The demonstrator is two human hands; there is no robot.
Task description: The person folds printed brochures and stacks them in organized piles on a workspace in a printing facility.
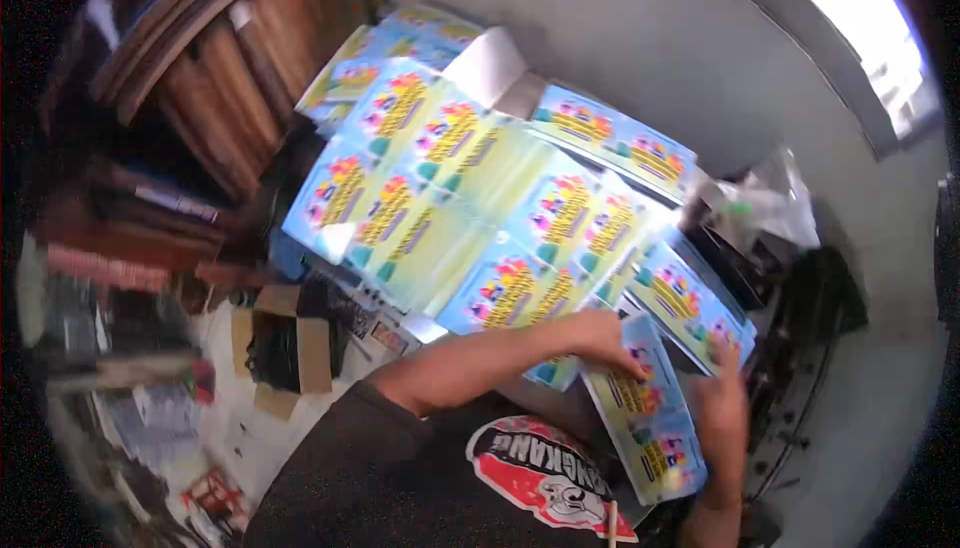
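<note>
A long light-blue and yellow-green printed cardboard piece [655, 443] with colourful pictures lies slanted close to my body. My left hand [602, 341] reaches across to its far end, thumb and fingers closed on that edge. My right hand [722, 383] is raised along the piece's right side, its fingertips by the near corner of a second printed piece [672, 288]. Blur hides whether those fingers touch or grip anything. Just beyond my left hand spreads a large printed sheet [450, 238] with the same repeated pattern.
Another long printed piece [615, 138] and a stack of printed sheets [400, 43] lie at the back against the grey wall [630, 28]. A clear plastic bag [775, 203] sits at the right. Wooden boards [230, 88] stand far left, above an open brown carton [315, 353] on the floor.
</note>
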